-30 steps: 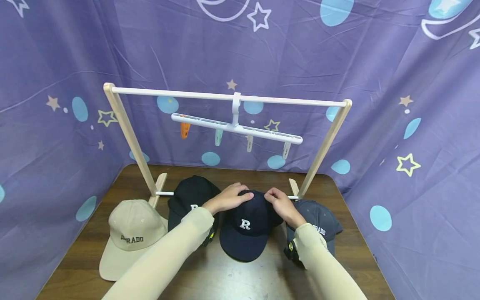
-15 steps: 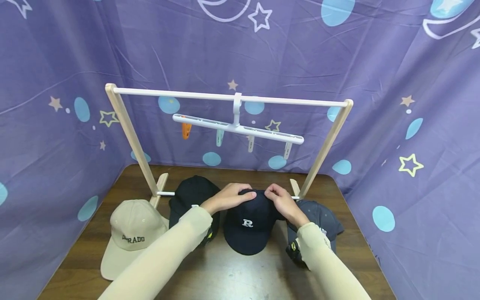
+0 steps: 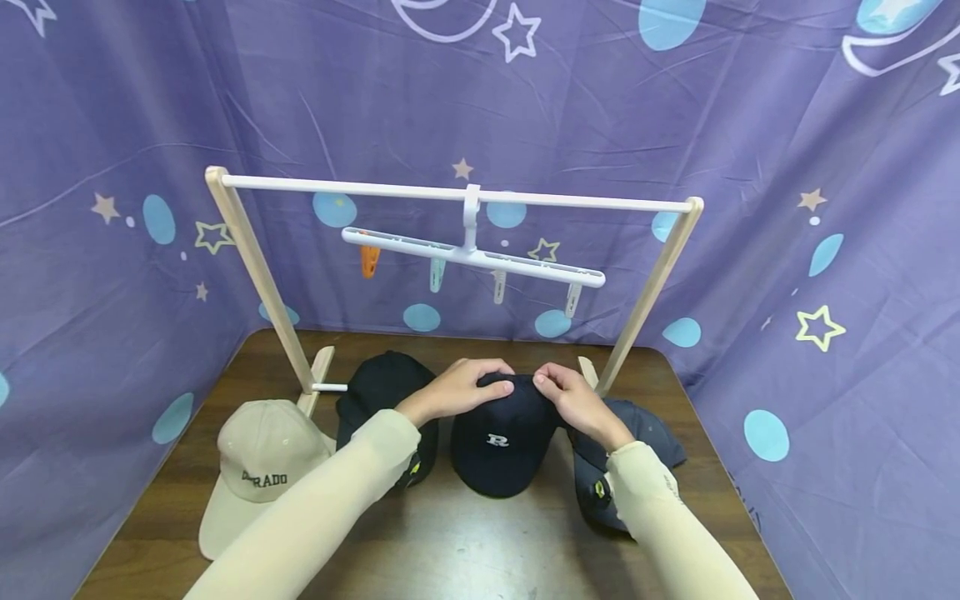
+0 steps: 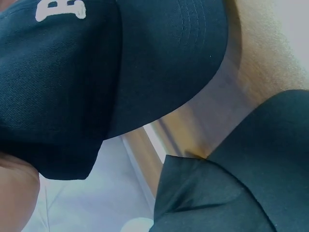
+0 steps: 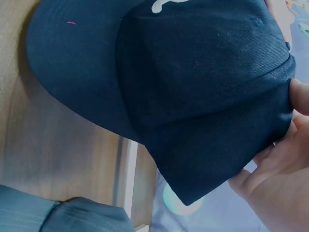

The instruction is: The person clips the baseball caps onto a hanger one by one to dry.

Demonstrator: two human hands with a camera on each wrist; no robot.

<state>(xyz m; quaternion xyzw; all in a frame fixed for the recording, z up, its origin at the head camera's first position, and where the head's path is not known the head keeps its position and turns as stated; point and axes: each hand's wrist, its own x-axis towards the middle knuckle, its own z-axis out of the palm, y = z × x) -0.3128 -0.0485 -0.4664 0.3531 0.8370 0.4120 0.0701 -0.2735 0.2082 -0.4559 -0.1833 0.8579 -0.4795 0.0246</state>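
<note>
In the head view, a navy baseball cap (image 3: 487, 475) with a white R on its front is held between both hands, brim toward me. My left hand (image 3: 459, 390) grips the crown from the left, thumb on the front and fingers behind. On the right, my right hand (image 3: 576, 404) pinches the crown's upper edge. The right wrist view shows the thumb and fingers of the right hand (image 5: 285, 174) on the back edge of the cap (image 5: 207, 72). In the left wrist view the cap's brim (image 4: 169, 58) hangs over the table.
A black cap (image 3: 382, 379) and a beige cap (image 3: 262, 442) lie left, a dark grey cap (image 3: 637, 429) right. Behind, a wooden rack (image 3: 258, 267) bears a white hanger (image 3: 427, 248) with an orange clip (image 3: 370, 260) and several paler ones. The brown table (image 3: 465, 550) spreads in front.
The navy cap has moved up and slightly right in the head view, its brim drawn away from me and its front more foreshortened. Both hands have shifted slightly with it, keeping their hold.
</note>
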